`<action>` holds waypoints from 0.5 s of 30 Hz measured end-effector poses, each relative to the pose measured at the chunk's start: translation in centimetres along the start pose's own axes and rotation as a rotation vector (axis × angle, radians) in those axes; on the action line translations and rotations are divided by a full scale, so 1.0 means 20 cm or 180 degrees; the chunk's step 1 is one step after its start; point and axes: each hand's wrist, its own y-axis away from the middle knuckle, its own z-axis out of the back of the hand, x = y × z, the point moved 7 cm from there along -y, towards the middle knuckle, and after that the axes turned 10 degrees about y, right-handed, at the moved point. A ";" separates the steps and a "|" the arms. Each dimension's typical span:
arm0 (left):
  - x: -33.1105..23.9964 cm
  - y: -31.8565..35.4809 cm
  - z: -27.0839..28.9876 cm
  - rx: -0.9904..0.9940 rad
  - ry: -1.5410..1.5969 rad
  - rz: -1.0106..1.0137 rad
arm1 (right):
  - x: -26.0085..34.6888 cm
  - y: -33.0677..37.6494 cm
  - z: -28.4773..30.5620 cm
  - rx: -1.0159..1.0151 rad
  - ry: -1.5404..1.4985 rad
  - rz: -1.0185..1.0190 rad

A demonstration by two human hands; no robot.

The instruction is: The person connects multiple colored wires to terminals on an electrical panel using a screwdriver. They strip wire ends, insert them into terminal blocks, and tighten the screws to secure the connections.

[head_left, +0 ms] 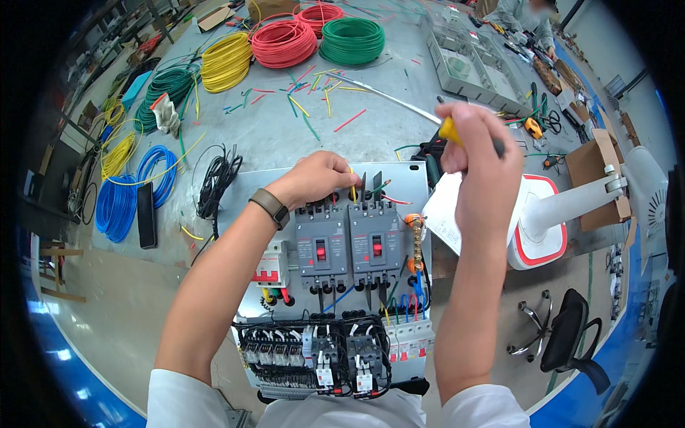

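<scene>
Grey workbench (285, 143) littered with wire offcuts lies beyond both hands: the left hand (317, 178) pinches a yellow wire (352, 191) at the breaker (374, 246) top, the right hand (474, 153) grips a yellow-handled screwdriver (451, 130) just above, so a slip could probably pull the wire from its terminal.

screwdriver (451, 130) tip hidden behind right hand (481, 153)

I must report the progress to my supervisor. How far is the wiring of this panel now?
Done: the lower contactors and small breakers already carry wires, and wires leave the bottom of the two grey breakers. In hand: the left hand holds a yellow wire at the breakers' top terminals, and the right hand grips a yellow-handled screwdriver. Left: top wires red and green look loose.
</scene>
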 end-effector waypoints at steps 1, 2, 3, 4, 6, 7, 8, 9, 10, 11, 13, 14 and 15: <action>-0.01 0.00 0.00 -0.0027 0.0025 -0.0003 | -0.05 0.03 0.01 0.0054 -0.0251 -0.0059; 0.01 0.00 0.00 -0.0066 0.0060 0.0007 | -0.09 0.07 0.01 0.0009 -0.0181 -0.0174; 0.02 -0.01 0.01 -0.0103 0.0095 0.0017 | -0.12 0.11 0.01 -0.0038 -0.0110 -0.0288; 0.01 0.00 0.00 -0.0108 0.0126 0.0029 | -0.14 0.14 0.01 -0.0024 -0.0030 -0.0350; -0.02 0.01 -0.01 -0.0108 0.0187 0.0050 | -0.15 0.17 0.04 -0.0054 0.0154 -0.0303; -0.01 0.01 -0.01 -0.0109 0.0198 0.0060 | -0.15 0.19 0.04 -0.0056 0.0233 -0.0279; -0.01 0.01 -0.01 -0.0106 0.0208 0.0069 | -0.13 0.21 0.04 -0.0004 0.0346 -0.0265; -0.01 0.01 -0.01 -0.0101 0.0218 0.0077 | -0.10 0.24 0.05 0.0047 0.0460 -0.0251; 0.00 0.01 -0.01 -0.0120 0.0224 0.0075 | -0.03 0.26 0.05 0.0106 0.0571 -0.0228; 0.01 0.00 -0.01 -0.0136 0.0233 0.0064 | 0.02 0.27 0.05 0.0163 0.0689 -0.0198; 0.03 0.00 0.00 -0.0195 0.0275 0.0074 | 0.11 0.29 0.06 0.0228 0.1144 0.0058; 0.04 0.00 0.01 -0.0245 0.0313 0.0095 | 0.16 0.30 0.08 0.0349 0.1499 0.0234; 0.05 0.01 0.02 -0.0299 0.0351 0.0118 | 0.20 0.31 0.08 0.0474 0.1851 0.0414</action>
